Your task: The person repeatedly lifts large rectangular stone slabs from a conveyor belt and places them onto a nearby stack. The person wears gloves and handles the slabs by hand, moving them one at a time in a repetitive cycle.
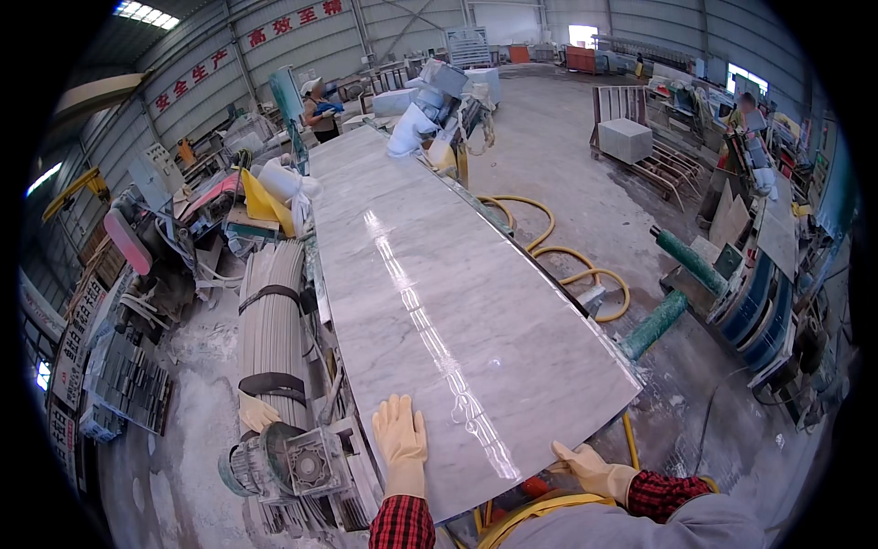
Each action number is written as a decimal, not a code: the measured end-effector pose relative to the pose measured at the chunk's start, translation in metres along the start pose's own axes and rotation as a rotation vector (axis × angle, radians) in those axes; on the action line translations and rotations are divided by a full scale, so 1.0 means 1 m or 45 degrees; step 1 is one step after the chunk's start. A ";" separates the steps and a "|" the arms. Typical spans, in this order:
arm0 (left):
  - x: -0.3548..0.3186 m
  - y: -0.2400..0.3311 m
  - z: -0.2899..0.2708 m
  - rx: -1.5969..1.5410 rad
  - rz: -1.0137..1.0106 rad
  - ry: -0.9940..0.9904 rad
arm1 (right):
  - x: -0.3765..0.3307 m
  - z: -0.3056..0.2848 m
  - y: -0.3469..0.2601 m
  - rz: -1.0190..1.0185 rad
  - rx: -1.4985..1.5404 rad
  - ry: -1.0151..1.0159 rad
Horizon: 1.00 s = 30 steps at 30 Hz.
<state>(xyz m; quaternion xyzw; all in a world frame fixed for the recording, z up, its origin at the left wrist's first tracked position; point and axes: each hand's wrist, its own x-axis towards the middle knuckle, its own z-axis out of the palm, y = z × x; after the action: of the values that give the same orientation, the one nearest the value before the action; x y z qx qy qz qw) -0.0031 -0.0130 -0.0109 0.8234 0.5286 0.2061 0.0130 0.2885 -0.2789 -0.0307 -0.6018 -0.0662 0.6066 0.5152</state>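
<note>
A long polished grey-white marble slab (pixel 439 302) with faint veins runs away from me on a machine bed. My left hand (pixel 400 439), in a cream rubber glove, lies flat on its near left part, fingers stretched out. At the slab's near right edge is my right hand (pixel 593 470), gloved the same way. Its thumb rests at the edge while the other fingers bend below it, partly hidden. Red-and-black checked sleeves cover both forearms.
A dusty gearmotor (pixel 306 462) sits left of the slab, beside a pleated bellows cover (pixel 273 320) and a loose glove (pixel 258 412). Yellow hose (pixel 585 270) coils on the floor to the right, near a green cylinder (pixel 690 259). A person (pixel 320 114) stands beyond the slab's far end.
</note>
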 end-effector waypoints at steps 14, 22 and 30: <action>-0.006 0.004 -0.004 -0.036 0.008 0.026 | -0.024 0.012 -0.016 0.070 -0.192 -0.056; -0.009 0.005 -0.004 -0.014 -0.003 0.006 | -0.028 -0.003 -0.008 -0.274 -0.702 -0.228; -0.012 0.006 -0.004 0.002 0.012 0.019 | -0.030 -0.004 -0.007 -0.185 -0.745 -0.223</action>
<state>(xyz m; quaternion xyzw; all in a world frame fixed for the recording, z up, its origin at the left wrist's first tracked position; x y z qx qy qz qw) -0.0038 -0.0268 -0.0093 0.8243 0.5251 0.2118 0.0075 0.2875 -0.2988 -0.0073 -0.6636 -0.3251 0.5730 0.3544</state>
